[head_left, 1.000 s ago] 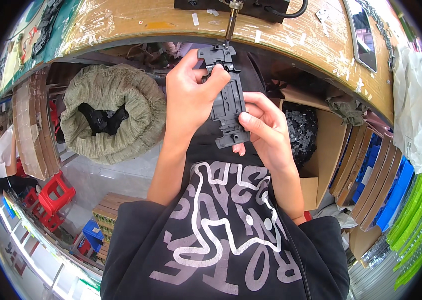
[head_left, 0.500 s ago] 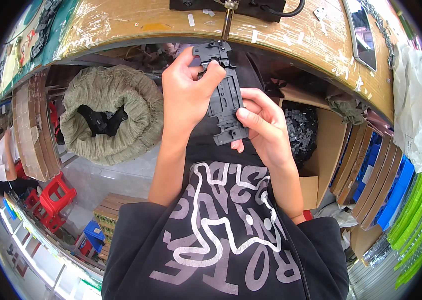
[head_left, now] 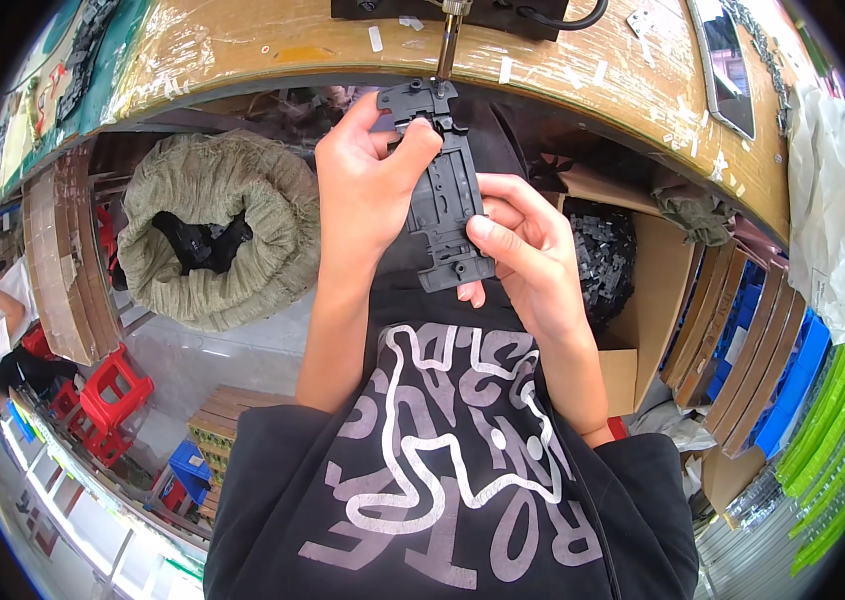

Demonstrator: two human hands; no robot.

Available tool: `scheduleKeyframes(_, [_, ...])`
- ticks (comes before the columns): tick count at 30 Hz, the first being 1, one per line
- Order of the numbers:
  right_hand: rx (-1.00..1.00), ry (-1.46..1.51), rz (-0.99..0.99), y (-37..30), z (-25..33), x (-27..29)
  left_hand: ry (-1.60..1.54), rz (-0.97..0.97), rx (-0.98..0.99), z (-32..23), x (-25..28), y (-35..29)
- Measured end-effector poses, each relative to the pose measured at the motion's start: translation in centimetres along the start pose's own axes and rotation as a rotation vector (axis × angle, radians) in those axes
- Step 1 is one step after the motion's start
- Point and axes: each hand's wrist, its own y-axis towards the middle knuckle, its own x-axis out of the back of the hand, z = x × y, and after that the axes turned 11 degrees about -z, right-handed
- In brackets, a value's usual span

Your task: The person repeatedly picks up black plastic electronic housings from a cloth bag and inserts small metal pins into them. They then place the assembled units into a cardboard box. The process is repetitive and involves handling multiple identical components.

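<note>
A long black moulded plastic part (head_left: 448, 195) is held up in front of my chest, tilted slightly. My left hand (head_left: 368, 170) grips its upper left end, thumb on the face and fingers behind. Lower down, my right hand (head_left: 528, 235) pinches the right edge, thumb in front, with the other fingers partly hidden behind. The part's top end meets the tip of a metal driver shaft (head_left: 450, 50) that comes down from a black fixture (head_left: 503, 18) on the bench. Whether a screw sits under the tip is too small to tell.
The wooden bench edge (head_left: 273, 75) runs just beyond my hands. A woven sack (head_left: 218, 290) with black parts stands at left; a cardboard box (head_left: 658, 300) with small dark parts is at right. A phone-like slab (head_left: 723, 70) lies on the bench. Another person (head_left: 5, 310) is far left.
Both hands and the black plastic part have shifted slightly left, the part's top end still at the driver tip. The grip looks the same. The far-left person's arm has moved.
</note>
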Motion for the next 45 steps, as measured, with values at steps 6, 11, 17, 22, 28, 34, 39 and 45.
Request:
scheduleKeyframes(6, [-0.027, -0.050, 0.004, 0.7, -0.8, 0.6, 0.037, -0.017, -0.015, 1.3, 0.4, 0.4])
scheduleKeyframes(11, [-0.109, -0.187, -0.201, 3.4, -3.8, 5.3, 0.465, -0.237, -0.180, 6.5, 3.4, 1.1])
scheduleKeyframes(17, [0.062, -0.212, -0.930, 3.3, -10.2, 24.8, 0.766, -0.829, -0.398, 9.2, 18.4, 2.9])
scheduleKeyframes(22, [-0.086, -0.177, -1.273, -1.9, -16.9, 36.5, 1.327, -0.836, -0.245, 11.4, 26.5, 3.7])
scheduleKeyframes(28, [0.245, -0.208, -1.274, -1.9, -11.9, 34.0, 1.453, -0.490, -0.097, 20.9, 36.1, 5.2])
scheduleKeyframes(34, [0.963, -0.542, -1.276, -2.3, 7.1, 19.9, 1.531, -0.513, -0.081, 21.5, 35.6, 6.4])
scheduleKeyframes(39, [1.160, -1.301, -1.072, 0.8, 15.8, 17.7, 1.605, -0.475, -0.099, 20.1, 34.5, 6.3])
scheduleKeyframes(45, [1.131, -1.750, -0.962, 5.5, 20.2, 19.2, 1.363, -0.990, -0.007, 19.7, 34.8, 5.9])
